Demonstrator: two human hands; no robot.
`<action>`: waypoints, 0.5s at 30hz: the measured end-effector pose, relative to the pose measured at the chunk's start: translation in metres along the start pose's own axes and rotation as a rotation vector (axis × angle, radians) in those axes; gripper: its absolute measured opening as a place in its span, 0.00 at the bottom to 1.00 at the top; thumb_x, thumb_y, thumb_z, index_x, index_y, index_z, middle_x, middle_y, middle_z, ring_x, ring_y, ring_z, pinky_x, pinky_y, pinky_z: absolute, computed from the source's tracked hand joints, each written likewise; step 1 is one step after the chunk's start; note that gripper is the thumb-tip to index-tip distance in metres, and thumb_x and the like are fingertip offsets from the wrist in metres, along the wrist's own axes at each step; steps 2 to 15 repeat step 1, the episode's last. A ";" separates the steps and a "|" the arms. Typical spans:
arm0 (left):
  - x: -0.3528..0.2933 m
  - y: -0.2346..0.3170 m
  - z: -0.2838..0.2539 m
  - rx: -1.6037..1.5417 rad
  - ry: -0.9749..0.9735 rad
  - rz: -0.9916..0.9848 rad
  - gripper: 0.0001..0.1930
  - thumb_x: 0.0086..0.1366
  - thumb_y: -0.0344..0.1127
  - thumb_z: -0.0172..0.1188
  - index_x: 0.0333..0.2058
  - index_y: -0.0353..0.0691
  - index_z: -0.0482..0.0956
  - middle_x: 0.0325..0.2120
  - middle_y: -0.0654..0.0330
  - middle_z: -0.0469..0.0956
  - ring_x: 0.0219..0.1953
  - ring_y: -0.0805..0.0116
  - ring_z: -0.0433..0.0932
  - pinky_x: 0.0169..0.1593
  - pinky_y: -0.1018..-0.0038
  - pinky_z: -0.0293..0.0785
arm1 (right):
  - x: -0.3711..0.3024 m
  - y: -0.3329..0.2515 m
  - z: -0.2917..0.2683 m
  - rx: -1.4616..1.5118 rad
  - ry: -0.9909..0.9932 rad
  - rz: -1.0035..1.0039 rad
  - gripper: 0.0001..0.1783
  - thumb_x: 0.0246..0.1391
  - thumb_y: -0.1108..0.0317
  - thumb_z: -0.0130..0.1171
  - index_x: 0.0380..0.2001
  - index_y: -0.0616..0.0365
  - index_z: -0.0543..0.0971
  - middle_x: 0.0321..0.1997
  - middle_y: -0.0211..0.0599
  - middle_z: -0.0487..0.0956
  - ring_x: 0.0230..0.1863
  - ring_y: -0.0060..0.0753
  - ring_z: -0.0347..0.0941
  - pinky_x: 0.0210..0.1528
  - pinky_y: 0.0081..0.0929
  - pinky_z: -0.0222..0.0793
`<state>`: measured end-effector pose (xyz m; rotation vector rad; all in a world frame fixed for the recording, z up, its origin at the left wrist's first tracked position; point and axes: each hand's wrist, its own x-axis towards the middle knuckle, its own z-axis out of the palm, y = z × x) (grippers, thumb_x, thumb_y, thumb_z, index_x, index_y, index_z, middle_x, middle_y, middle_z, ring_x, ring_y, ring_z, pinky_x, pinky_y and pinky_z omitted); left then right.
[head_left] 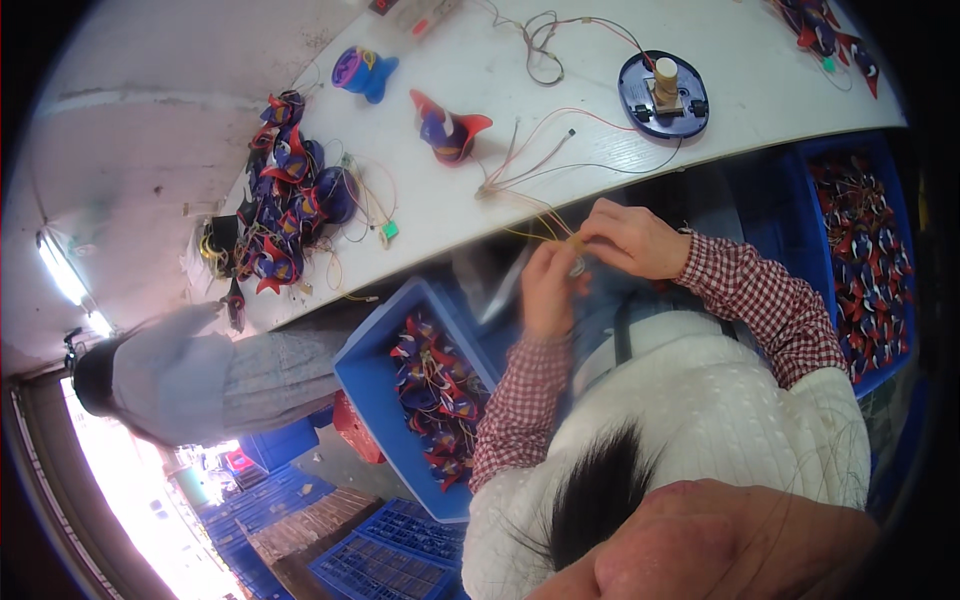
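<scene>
My left hand (548, 288) and my right hand (635, 238) meet just off the table's front edge, fingers pinched close together. Between their fingertips are the ends of thin yellow and red wires (553, 217), along with a small pale piece (577, 266) too small to name. These wires run back onto the white table (590, 130) to a loose bundle with dark connectors. Beyond the hands stands a purple and red fin-shaped plastic part (455, 138). A round dark-blue base (663, 118) with a cream post sits farther right, wired to the bundle.
Blue bins of red and purple parts stand on the left (385, 330) and right (838, 260). More wired parts (285, 195) are heaped at the table's left end, near a blue and purple spool-shaped piece (366, 74). A person (200, 380) stands at far left.
</scene>
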<state>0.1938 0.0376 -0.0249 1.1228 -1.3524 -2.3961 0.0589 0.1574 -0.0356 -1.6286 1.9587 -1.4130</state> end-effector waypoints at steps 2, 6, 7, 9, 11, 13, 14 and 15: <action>0.001 -0.001 -0.003 0.032 -0.011 -0.008 0.08 0.61 0.34 0.56 0.36 0.37 0.74 0.29 0.59 0.73 0.25 0.72 0.74 0.24 0.84 0.71 | -0.001 0.000 0.000 -0.018 -0.014 -0.002 0.08 0.49 0.72 0.60 0.34 0.57 0.73 0.37 0.35 0.73 0.25 0.32 0.69 0.27 0.23 0.67; 0.001 -0.001 -0.003 0.032 -0.011 -0.008 0.08 0.61 0.34 0.56 0.36 0.37 0.74 0.29 0.59 0.73 0.25 0.72 0.74 0.24 0.84 0.71 | -0.001 0.000 0.000 -0.018 -0.014 -0.002 0.08 0.49 0.72 0.60 0.34 0.57 0.73 0.37 0.35 0.73 0.25 0.32 0.69 0.27 0.23 0.67; 0.001 -0.001 -0.003 0.032 -0.011 -0.008 0.08 0.61 0.34 0.56 0.36 0.37 0.74 0.29 0.59 0.73 0.25 0.72 0.74 0.24 0.84 0.71 | -0.001 0.000 0.000 -0.018 -0.014 -0.002 0.08 0.49 0.72 0.60 0.34 0.57 0.73 0.37 0.35 0.73 0.25 0.32 0.69 0.27 0.23 0.67; 0.001 -0.001 -0.003 0.032 -0.011 -0.008 0.08 0.61 0.34 0.56 0.36 0.37 0.74 0.29 0.59 0.73 0.25 0.72 0.74 0.24 0.84 0.71 | -0.001 0.000 0.000 -0.018 -0.014 -0.002 0.08 0.49 0.72 0.60 0.34 0.57 0.73 0.37 0.35 0.73 0.25 0.32 0.69 0.27 0.23 0.67; 0.001 -0.001 -0.003 0.032 -0.011 -0.008 0.08 0.61 0.34 0.56 0.36 0.37 0.74 0.29 0.59 0.73 0.25 0.72 0.74 0.24 0.84 0.71 | -0.001 0.000 0.000 -0.018 -0.014 -0.002 0.08 0.49 0.72 0.60 0.34 0.57 0.73 0.37 0.35 0.73 0.25 0.32 0.69 0.27 0.23 0.67; 0.001 -0.001 -0.003 0.032 -0.011 -0.008 0.08 0.61 0.34 0.56 0.36 0.37 0.74 0.29 0.59 0.73 0.25 0.72 0.74 0.24 0.84 0.71 | -0.001 0.000 0.000 -0.018 -0.014 -0.002 0.08 0.49 0.72 0.60 0.34 0.57 0.73 0.37 0.35 0.73 0.25 0.32 0.69 0.27 0.23 0.67; 0.001 -0.001 -0.003 0.032 -0.011 -0.008 0.08 0.61 0.34 0.56 0.36 0.37 0.74 0.29 0.59 0.73 0.25 0.72 0.74 0.24 0.84 0.71 | -0.001 0.000 0.000 -0.018 -0.014 -0.002 0.08 0.49 0.72 0.60 0.34 0.57 0.73 0.37 0.35 0.73 0.25 0.32 0.69 0.27 0.23 0.67; 0.001 -0.001 -0.003 0.032 -0.011 -0.008 0.08 0.61 0.34 0.56 0.36 0.37 0.74 0.29 0.59 0.73 0.25 0.72 0.74 0.24 0.84 0.71 | -0.001 0.000 0.000 -0.018 -0.014 -0.002 0.08 0.49 0.72 0.60 0.34 0.57 0.73 0.37 0.35 0.73 0.25 0.32 0.69 0.27 0.23 0.67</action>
